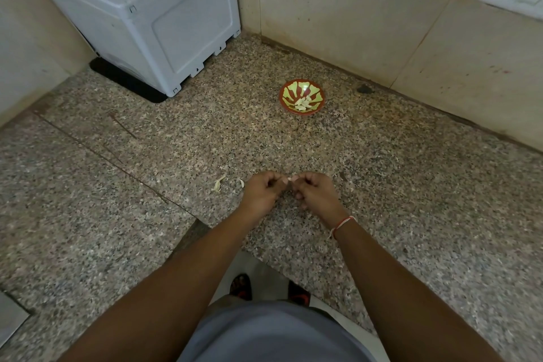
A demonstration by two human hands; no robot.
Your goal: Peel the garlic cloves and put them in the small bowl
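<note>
both hands, left hand (263, 191) and right hand (313, 191), pinch a small pale garlic clove (291, 179) over the counter's (411, 173) front edge; curled fingers hide most of it. peeled cloves lie in the small bowl (301, 97) near the back wall.

A small pale garlic clove (289, 179) sits pinched between the fingertips of two hands, near the front of the speckled counter; little of it shows. Far behind it and slightly right stands the small bowl (301, 96), upright, red-rimmed with a yellow-green and red rayed pattern inside. Several pale peeled cloves (302, 103) lie heaped in its near-right part.
</note>
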